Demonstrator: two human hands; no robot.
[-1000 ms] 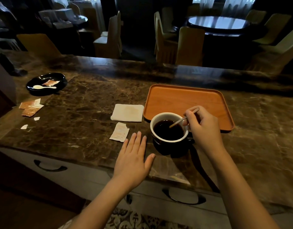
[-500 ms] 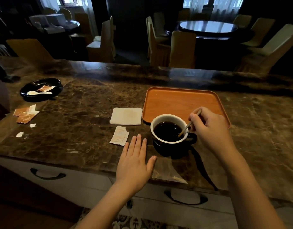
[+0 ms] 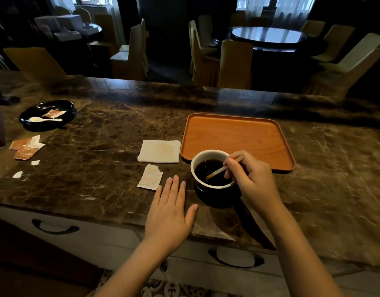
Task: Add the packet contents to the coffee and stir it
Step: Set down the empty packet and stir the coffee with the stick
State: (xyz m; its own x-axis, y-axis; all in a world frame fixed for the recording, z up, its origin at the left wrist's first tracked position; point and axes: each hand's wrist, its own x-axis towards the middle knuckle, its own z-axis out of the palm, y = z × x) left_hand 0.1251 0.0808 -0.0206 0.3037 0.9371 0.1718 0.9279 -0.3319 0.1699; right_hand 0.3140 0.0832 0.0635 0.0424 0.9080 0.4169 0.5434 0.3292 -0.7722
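Nearest, the left hand [image 3: 169, 213] lies flat on the marble counter [image 3: 103, 168], fingers spread and holding nothing, just beside the cup [image 3: 212, 179] but not touching it. For a steadier stir it could close lightly around the cup's dark wall, since a cup set this near the counter's front edge may slide if nudged.

Just beyond, the right hand [image 3: 251, 179] pinches a thin stir stick [image 3: 223, 169] between thumb and fingertips, the other fingers curled loosely; the stick slants down into the dark coffee [image 3: 210, 172], its lower end under the surface. The step in hand looks to be the stirring. Small, slow circles from the wrist would do it well, keeping the tip low and off the white rim (the coffee stands fairly high, so a quick sweep could slop it over).

To the left of the cup lies the torn packet [image 3: 150, 176], flat and apparently emptied, so the pouring part seems done. Behind it rests a folded napkin [image 3: 160, 151], handy for drips. Farther back, the wooden tray [image 3: 236, 138] sits empty, its near edge touching or just behind the cup; I cannot tell which.
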